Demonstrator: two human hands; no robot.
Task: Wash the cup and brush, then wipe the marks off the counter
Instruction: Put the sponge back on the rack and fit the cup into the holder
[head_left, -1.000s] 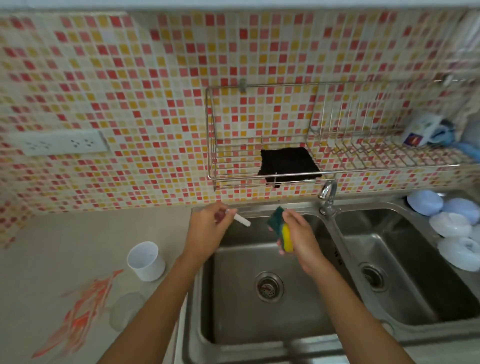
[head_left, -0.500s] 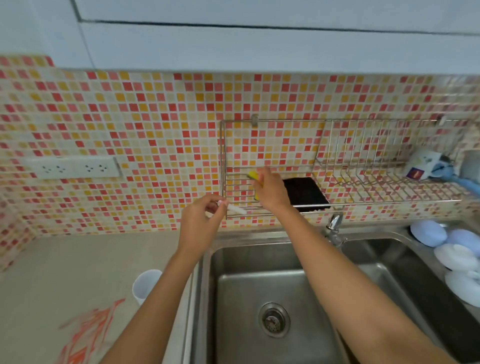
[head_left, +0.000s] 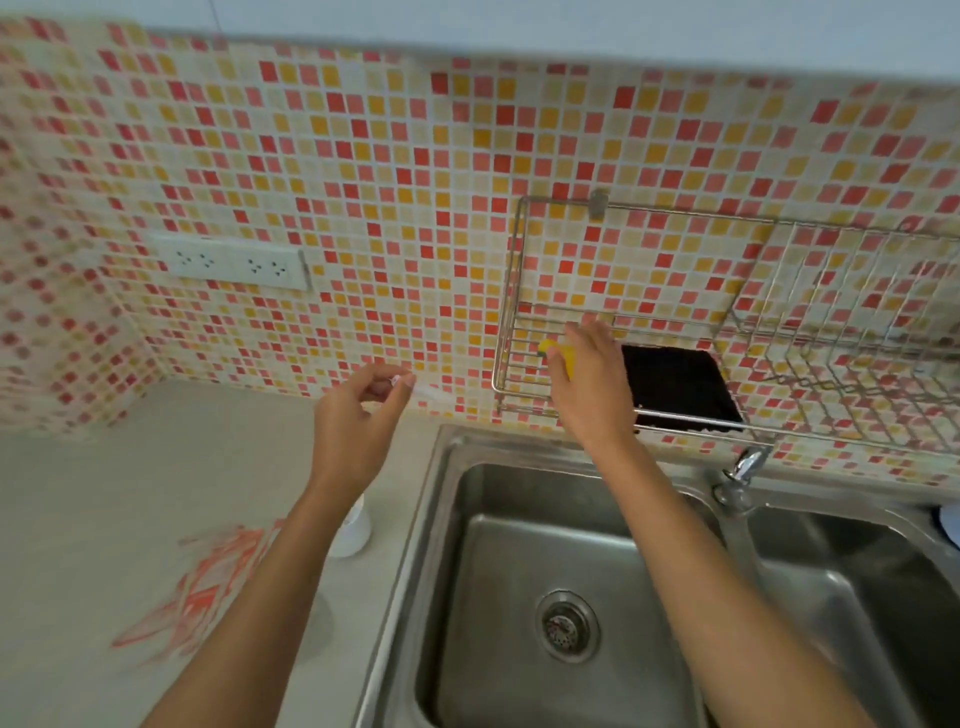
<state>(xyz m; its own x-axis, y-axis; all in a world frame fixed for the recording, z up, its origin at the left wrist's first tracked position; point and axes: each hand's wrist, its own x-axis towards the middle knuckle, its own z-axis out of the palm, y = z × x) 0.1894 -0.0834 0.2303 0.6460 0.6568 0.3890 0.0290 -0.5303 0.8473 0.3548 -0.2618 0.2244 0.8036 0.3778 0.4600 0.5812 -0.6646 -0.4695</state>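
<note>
My right hand (head_left: 589, 387) reaches into the wire rack (head_left: 524, 364) right of centre, fingers closed over a yellow sponge (head_left: 558, 353) that my palm mostly hides. My left hand (head_left: 353, 421) pinches the pale brush (head_left: 423, 392) at mid-frame; motion blur smears its far end. The white cup (head_left: 353, 530) stands on the desk (head_left: 104, 493) half behind my left forearm, beside blurred orange marks (head_left: 208, 587) at lower left.

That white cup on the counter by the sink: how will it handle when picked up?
The white cup looks like thin plastic, so probably light and not fragile. It stands upright, mostly hidden behind the left forearm, so a sideways nudge may tip it. It sits close to the sink edge; if wet, its smooth wall may be slippery.
</note>
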